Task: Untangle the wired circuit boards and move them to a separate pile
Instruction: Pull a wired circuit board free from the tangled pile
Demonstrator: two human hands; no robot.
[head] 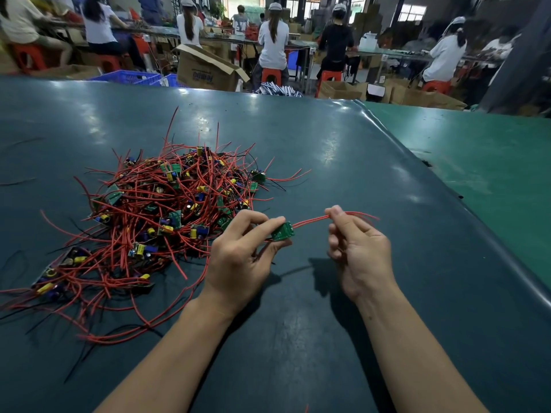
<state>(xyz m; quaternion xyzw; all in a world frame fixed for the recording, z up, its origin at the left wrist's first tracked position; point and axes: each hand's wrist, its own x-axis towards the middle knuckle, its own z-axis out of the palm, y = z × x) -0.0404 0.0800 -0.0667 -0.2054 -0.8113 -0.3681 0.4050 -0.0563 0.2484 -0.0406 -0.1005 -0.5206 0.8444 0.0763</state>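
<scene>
A tangled pile of small green circuit boards with red and black wires (155, 210) lies on the dark teal table mat (328, 162), left of centre. My left hand (238, 257) pinches one green circuit board (283, 231) between thumb and fingers, just right of the pile and above the mat. Two red wires (310, 221) run from that board to the right. My right hand (357, 248) pinches those wires near their far ends, whose tips stick out past my fingers.
A lighter green mat (477, 162) covers the table to the right, past a raised seam. Loose black wires trail at the pile's near left. Beyond the far edge stand cardboard boxes (205, 70), blue crates and seated people at other benches.
</scene>
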